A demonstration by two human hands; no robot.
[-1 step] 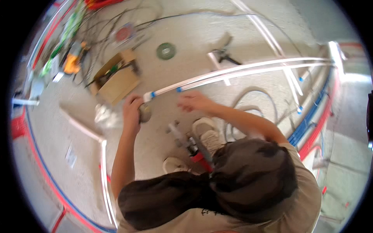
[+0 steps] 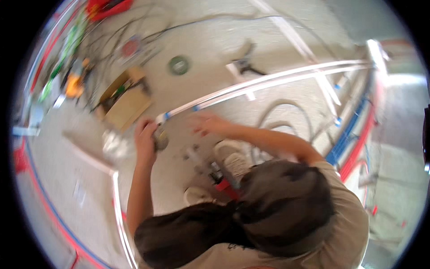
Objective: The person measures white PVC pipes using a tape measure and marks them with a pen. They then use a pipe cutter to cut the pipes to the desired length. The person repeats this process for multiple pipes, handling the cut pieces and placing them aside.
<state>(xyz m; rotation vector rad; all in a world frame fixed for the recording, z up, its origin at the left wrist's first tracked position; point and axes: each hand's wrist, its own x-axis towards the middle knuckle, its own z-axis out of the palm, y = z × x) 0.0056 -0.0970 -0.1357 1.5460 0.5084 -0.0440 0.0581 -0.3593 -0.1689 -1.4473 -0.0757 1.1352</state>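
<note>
Left hand [image 2: 145, 133] has its fingers clamped on a blurred roundish drab object [image 2: 161, 140] just beside the upper white conduit [image 2: 215, 94]'s blue-banded end, presumably for ready reach; right hand [image 2: 207, 124], fingers loosely apart, seemingly empty, hovers near the lower white conduit [image 2: 260, 86].

An open cardboard box [image 2: 130, 111] stands on the floor [image 2: 210, 47], a crumpled white bag [image 2: 117, 144] near its lower edge. A green ring [image 2: 173, 67] lies beyond the box, to its right. To the left sits a blurred yellow-orange tool [image 2: 74, 86]; dark cables [image 2: 168, 29] straggle below a red object [image 2: 107, 8]. Blue pipes [image 2: 352, 127] run beside red pipes [image 2: 363, 134].
</note>
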